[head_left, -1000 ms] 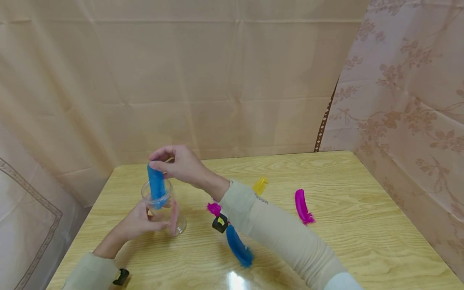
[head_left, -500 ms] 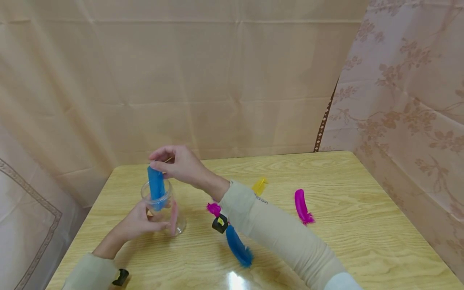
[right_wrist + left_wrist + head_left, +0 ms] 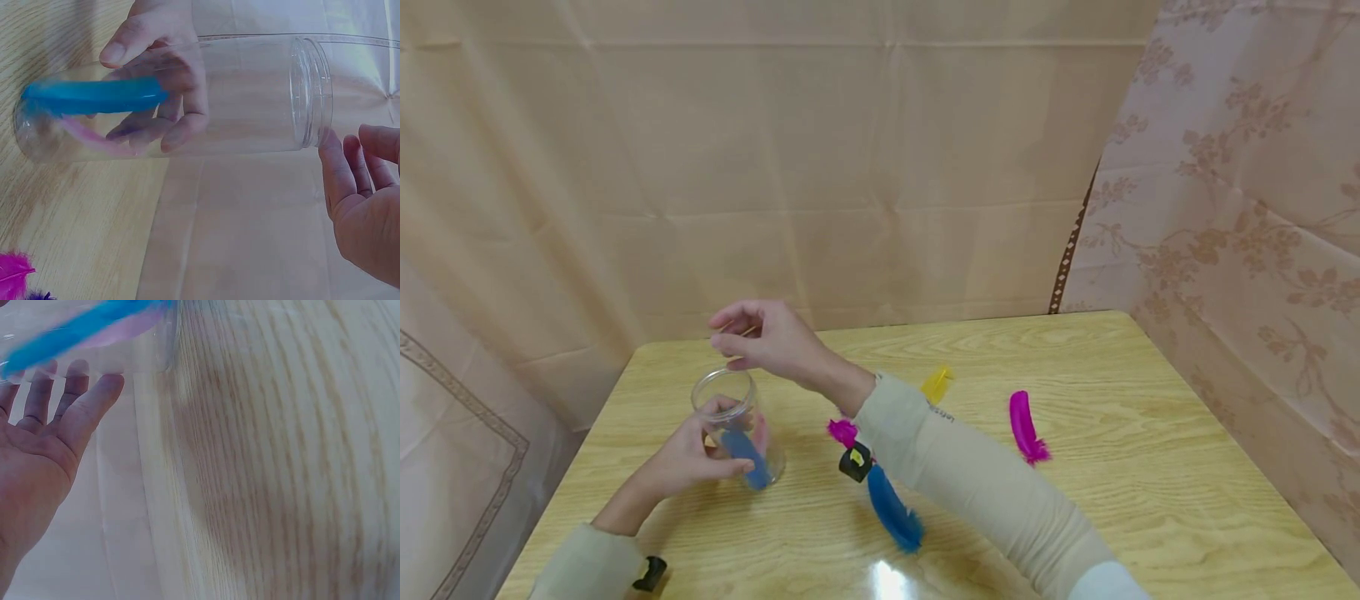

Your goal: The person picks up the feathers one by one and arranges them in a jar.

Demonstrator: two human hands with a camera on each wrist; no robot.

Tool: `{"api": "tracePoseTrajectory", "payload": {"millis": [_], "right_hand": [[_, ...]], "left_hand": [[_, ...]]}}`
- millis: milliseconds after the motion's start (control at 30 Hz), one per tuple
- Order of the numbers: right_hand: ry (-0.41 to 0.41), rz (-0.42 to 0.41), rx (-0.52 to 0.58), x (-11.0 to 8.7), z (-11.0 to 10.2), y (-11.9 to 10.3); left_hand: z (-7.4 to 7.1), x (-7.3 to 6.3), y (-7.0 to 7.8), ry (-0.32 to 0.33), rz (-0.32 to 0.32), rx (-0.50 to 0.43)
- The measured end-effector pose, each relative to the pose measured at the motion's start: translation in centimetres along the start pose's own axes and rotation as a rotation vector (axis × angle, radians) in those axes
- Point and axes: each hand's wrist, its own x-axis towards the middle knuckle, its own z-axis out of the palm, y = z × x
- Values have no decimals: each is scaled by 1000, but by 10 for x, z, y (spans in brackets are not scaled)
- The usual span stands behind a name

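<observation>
Jar (image 3: 250, 94): clear, open at the top, upright on the bench (image 3: 1112, 517) towards its left side.
Left hand (image 3: 679, 460): holds the jar around its body, fingers on one side and thumb on the other.
Right hand (image 3: 781, 342): just above the back of the rim; fingers loosely bent, only a narrow gap to the thumb, nothing held. Whether a fingertip touches the rim, I cannot tell.
Blue feather in the jar (image 3: 94, 97): wholly inside, down in the lower part, leaning.
Pink feather (image 3: 94, 134): also inside the jar, low down, close beside the blue one.
Loose blue feather (image 3: 893, 510): lying on the bench, nearer the front, left of the right sleeve (image 3: 992, 483).
Yellow feather (image 3: 937, 386): on the bench beyond that sleeve, which hides part of it from the head view.
Magenta feathers: one (image 3: 1028, 427) to the right of the sleeve, well apart from the jar; another (image 3: 842, 432) between jar and sleeve, with a bit of purple feather (image 3: 40, 296) just beside it.
Backdrop: plain tan curtain (image 3: 850, 167) behind the bench, flowered cloth (image 3: 1247, 167) at the right.
</observation>
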Motion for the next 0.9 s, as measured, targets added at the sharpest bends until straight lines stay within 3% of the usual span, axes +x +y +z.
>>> {"api": "tracePoseTrajectory", "payload": {"millis": [267, 633, 900], "right_hand": [[4, -3, 2, -1, 0, 1], [3, -13, 12, -5, -5, 3], [-4, -27, -69, -11, -23, 5]], "left_hand": [[2, 1, 3, -18, 28, -34], [2, 1, 3, -9, 7, -22], [2, 1, 1, -7, -5, -21]]}}
